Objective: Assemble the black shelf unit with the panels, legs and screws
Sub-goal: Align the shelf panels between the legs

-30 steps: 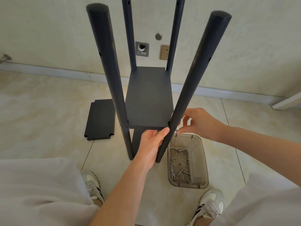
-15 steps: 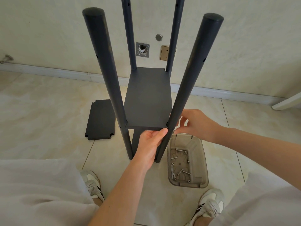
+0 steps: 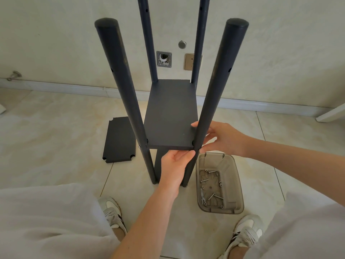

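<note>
Leaving the spare panel (image 3: 119,140) on the floor at left, the left hand (image 3: 175,162) pinches the front edge of the fitted panel (image 3: 168,116) and should hold it level. The right hand (image 3: 224,139) curls round the front right leg (image 3: 214,90), best pressed snug before taking screws (image 3: 211,196) from the tray (image 3: 239,184) beside.

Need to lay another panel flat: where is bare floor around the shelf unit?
Bare tile lies left of the loose panel, up to the baseboard, and right of the screw tray. Crowded: the near right leg, with left hand, right hand and tray beside it.
</note>
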Demonstrator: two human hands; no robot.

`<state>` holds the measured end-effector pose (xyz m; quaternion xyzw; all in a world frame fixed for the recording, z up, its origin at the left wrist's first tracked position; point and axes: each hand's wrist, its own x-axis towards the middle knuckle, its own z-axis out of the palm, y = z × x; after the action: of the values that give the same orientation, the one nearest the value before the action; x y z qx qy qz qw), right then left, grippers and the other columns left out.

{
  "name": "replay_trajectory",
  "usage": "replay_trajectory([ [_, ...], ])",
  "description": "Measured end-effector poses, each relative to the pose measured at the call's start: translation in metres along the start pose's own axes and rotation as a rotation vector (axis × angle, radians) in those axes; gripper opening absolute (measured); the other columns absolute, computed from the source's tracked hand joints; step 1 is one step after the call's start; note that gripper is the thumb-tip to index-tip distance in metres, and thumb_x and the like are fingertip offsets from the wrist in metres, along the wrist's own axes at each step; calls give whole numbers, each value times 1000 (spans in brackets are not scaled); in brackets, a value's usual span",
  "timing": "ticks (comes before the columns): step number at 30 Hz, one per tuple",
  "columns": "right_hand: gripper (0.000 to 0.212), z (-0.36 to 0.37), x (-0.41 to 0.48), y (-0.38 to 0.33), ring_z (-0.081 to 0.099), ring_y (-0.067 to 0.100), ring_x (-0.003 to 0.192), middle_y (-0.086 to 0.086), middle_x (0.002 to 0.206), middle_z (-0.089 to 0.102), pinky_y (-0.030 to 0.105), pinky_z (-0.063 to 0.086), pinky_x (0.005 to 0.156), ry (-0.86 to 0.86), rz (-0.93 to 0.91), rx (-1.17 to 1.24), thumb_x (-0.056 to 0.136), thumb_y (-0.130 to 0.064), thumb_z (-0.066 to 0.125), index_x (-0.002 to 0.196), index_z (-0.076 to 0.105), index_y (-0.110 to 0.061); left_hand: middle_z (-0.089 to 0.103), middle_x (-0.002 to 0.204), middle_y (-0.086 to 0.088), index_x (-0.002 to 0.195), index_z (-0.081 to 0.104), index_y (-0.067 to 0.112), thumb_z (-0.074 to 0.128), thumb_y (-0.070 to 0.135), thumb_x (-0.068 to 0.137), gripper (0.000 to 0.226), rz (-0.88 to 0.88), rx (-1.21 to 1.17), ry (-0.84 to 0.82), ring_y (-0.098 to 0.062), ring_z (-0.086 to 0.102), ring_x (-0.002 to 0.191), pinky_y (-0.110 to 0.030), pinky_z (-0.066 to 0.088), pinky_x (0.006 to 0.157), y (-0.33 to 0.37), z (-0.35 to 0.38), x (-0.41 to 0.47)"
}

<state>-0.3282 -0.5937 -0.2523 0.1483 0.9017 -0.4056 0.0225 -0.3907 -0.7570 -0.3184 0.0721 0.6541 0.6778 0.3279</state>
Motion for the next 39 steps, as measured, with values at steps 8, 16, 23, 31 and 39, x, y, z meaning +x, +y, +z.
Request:
replay_trajectory([
  [8, 84, 2, 7, 7, 72, 27, 93, 10, 108, 72, 53, 54, 93, -6, 130, 218, 70, 0, 85, 140, 43, -24, 67, 82, 12, 91, 72, 20, 85, 20, 76, 20, 857, 813, 349, -14, 55, 85, -33, 48, 78, -16, -8, -13],
  [16, 93, 3, 8, -1, 70, 30, 97, 15, 110, 71, 49, 54, 94, -37, 204, 276, 70, 4, 83, 144, 31, -18, 66, 119, 0, 112, 69, 17, 88, 39, 71, 50, 897, 1174, 182, -25, 53, 124, -45, 26, 116, 2, -5, 13],
  [23, 71, -10, 11, -5, 73, 27, 90, 16, 106, 71, 33, 61, 80, -105, 321, 433, 84, 6, 71, 139, 35, -21, 69, 112, 1, 99, 71, 19, 89, 34, 71, 37, 822, 1084, 108, -26, 58, 121, -44, 18, 119, 17, -4, 22],
  [31, 30, 4, 27, -10, 73, 24, 93, 13, 101, 75, 34, 60, 85, -57, 488, 513, 98, -25, 60, 112, 69, 0, 71, 108, 5, 98, 69, 22, 86, 35, 74, 32, 808, 1118, 77, -21, 62, 116, -51, 25, 120, 20, -9, 16],
  [39, 28, 1, 24, 2, 73, 23, 96, 13, 107, 74, 37, 59, 88, -150, 463, 586, 98, -21, 59, 122, 62, -6, 60, 140, 5, 133, 63, 25, 57, 62, 88, 59, 929, 1337, 30, -16, 49, 136, -50, 21, 123, 17, -29, 30],
])
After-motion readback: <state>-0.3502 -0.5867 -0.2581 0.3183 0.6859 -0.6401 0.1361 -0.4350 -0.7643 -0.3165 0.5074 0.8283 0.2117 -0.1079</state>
